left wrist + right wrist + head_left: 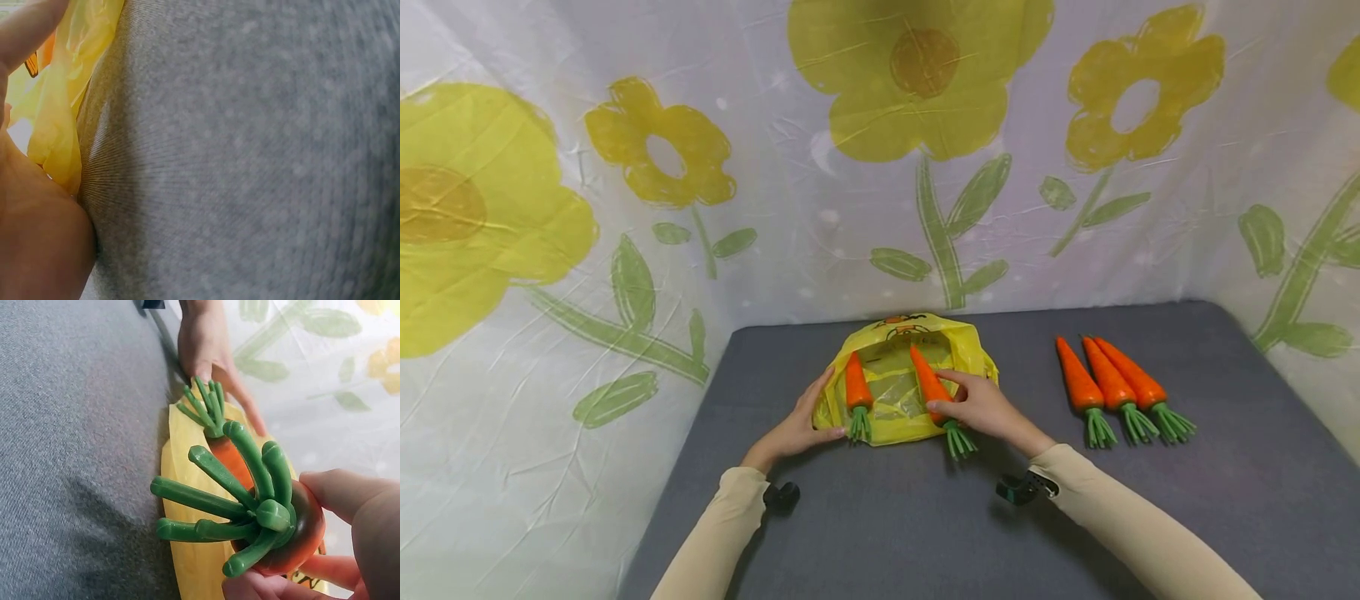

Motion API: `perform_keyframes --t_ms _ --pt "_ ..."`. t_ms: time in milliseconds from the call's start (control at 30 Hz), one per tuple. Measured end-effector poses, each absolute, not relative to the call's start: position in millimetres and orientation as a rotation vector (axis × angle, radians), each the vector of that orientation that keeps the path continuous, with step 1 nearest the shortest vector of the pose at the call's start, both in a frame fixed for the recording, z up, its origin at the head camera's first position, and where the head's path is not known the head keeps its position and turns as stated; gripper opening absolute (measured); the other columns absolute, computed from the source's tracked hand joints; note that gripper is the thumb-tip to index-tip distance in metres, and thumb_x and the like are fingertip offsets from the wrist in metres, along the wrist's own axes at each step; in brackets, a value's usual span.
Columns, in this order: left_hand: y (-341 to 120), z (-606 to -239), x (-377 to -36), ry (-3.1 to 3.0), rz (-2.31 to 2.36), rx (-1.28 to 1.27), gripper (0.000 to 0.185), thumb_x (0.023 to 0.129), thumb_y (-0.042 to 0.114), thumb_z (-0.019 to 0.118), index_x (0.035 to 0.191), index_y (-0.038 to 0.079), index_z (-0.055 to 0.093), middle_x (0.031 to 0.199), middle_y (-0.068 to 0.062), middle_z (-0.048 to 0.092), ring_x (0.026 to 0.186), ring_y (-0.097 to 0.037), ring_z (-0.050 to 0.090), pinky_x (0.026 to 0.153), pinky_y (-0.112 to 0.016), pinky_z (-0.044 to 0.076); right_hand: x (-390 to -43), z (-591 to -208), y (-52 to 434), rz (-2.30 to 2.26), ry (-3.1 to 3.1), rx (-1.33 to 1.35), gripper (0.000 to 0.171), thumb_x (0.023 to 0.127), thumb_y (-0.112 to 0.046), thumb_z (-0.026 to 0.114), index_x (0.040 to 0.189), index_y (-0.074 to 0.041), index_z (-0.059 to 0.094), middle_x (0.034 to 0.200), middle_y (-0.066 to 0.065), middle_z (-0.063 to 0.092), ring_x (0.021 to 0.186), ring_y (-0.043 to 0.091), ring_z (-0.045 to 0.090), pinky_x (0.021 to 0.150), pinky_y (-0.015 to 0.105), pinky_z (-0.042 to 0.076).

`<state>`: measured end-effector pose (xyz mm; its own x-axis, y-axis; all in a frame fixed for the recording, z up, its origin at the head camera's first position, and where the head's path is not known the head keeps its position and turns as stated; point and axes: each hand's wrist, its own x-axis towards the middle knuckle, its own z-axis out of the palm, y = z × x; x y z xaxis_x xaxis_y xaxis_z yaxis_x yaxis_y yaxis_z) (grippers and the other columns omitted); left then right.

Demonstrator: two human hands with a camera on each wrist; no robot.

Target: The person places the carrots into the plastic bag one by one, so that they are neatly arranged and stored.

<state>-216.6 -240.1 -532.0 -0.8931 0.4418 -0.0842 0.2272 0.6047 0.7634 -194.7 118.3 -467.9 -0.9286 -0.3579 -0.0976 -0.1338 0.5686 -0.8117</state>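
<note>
Yellow plastic bag (910, 432), mouth gaping, near the grey table (887, 533)'s back edge. Right hand (988, 406) pinches a toy carrot (927, 377), tip pointing inward. Left hand (801, 421) rests spread at the bag's side, second carrot (859, 388) just beside. My judgement: lead with the tip, clear the green stalks (957, 438) of the lip, brace gently.

Booth: flower-print curtain (820, 242), grey table (887, 525)

Yellow bag (898, 430) — gap midway, carrots (857, 388) either side
</note>
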Motion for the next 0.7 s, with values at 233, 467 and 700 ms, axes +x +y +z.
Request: perform_keyframes --t_ms 233,467,700 --pt "-240 -534 -217 2.568 1.177 0.553 0.108 0.085 0.035 0.078 0.159 0.037 -0.001 0.168 -0.012 0.001 0.152 -0.045 0.003 0.111 -0.077 0.014 -196 -470 111 -1.276 2.560 -0.402 0.067 0.089 -0.039 0.072 0.147 -0.013 0.049 0.070 0.005 0.061 0.056 0.021 0.061 0.052 0.028 0.046" --pt "-240 -535 -218 2.574 1.162 0.553 0.109 0.086 0.036 0.077 0.159 0.037 -0.003 0.167 -0.012 0.002 0.152 -0.043 0.005 0.113 -0.075 0.015 -198 -471 103 -1.294 2.555 -0.391 0.066 0.089 -0.039 0.073 0.146 -0.014 0.051 0.069 0.004 0.061 0.055 0.023 0.061 0.051 0.029 0.047" --pt "-240 -535 -217 2.581 1.175 0.542 0.109 0.085 0.034 0.078 0.159 0.037 -0.002 0.167 -0.014 0.003 0.152 -0.045 0.006 0.112 -0.076 0.015 -202 -472 95 -1.291 2.554 -0.347 0.066 0.088 -0.039 0.073 0.146 -0.016 0.051 0.064 0.004 0.061 0.048 0.014 0.055 0.048 0.028 0.046"
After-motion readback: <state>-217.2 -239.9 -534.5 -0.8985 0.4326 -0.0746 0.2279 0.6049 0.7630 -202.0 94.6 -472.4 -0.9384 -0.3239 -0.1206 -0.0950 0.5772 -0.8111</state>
